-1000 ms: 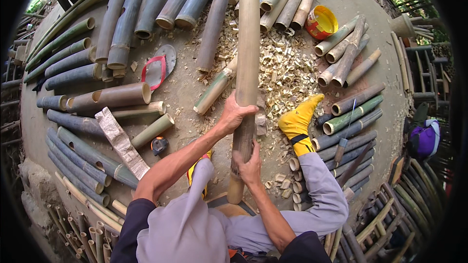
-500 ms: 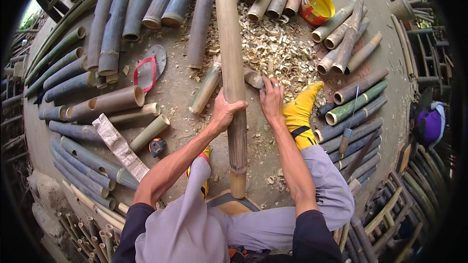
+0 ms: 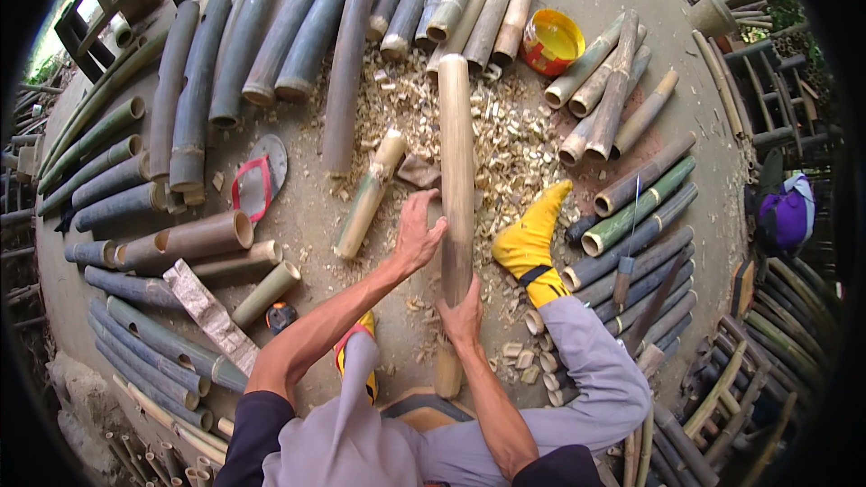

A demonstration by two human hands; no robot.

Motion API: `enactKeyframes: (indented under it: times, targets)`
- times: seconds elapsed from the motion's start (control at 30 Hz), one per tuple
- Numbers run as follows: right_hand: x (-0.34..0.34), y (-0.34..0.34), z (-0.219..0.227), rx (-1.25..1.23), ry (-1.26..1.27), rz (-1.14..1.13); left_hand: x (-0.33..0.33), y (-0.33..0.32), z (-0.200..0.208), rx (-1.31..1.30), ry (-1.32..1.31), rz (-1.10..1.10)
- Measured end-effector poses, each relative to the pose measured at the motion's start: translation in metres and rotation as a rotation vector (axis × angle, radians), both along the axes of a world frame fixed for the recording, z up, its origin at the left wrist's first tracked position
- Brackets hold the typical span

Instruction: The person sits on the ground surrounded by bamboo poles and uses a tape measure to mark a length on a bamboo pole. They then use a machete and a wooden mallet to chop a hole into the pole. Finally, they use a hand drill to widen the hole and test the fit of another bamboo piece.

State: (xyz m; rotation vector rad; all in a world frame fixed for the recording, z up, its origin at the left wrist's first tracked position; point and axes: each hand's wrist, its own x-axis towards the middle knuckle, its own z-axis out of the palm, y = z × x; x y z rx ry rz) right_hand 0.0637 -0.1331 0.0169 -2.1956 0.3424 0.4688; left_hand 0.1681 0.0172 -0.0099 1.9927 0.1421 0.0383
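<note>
A long, scraped bamboo tube [image 3: 457, 153] stretches away from me, pale at its far end and darker lower down. My right hand [image 3: 463, 311] is wrapped around its lower part, thumb on the near side. Beside the tube's left edge, my left hand [image 3: 419, 233] is open, thumb and fingers apart; whether the thumb touches the tube I cannot tell. Just beyond the left hand lie a small brown block [image 3: 418, 171] and a short bamboo piece [image 3: 368, 203] with green skin on part of it. The tube's near end is by a low wooden board [image 3: 424, 408] between my legs.
Bamboo shavings [image 3: 505, 144] cover the ground ahead. Bamboo tubes lie left [image 3: 185, 239], far [image 3: 343, 63] and right [image 3: 645, 203]. A yellow-red bucket [image 3: 553, 41] stands at the far right, a sandal [image 3: 262, 180] lies left, and a thin-bladed tool [image 3: 624, 275] rests on the right-hand tubes.
My right hand has left the brown block and taken hold of the tube's lower part. My left hand has let go of the tube. The block now lies closer to the green-skinned piece.
</note>
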Motion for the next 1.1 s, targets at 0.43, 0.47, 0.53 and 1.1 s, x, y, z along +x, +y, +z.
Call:
enactKeyframes:
  times: [0.43, 0.47, 0.53, 1.1]
  targets:
    - [-0.002, -0.005, -0.005, 0.010, -0.137, 0.022, 0.020, 0.051, -0.018, 0.790, 0.024, -0.386]
    - [-0.004, -0.006, -0.006, -0.022, -0.190, 0.034, 0.016, 0.051, -0.019, 0.771, 0.039, -0.385]
    - [-0.006, -0.010, -0.004, -0.007, -0.201, 0.060, 0.006, 0.052, -0.020, 0.745, 0.046, -0.363]
    - [-0.022, -0.002, -0.005, -0.129, -0.073, 0.170, 0.008, 0.067, -0.015, 0.804, 0.009, -0.243]
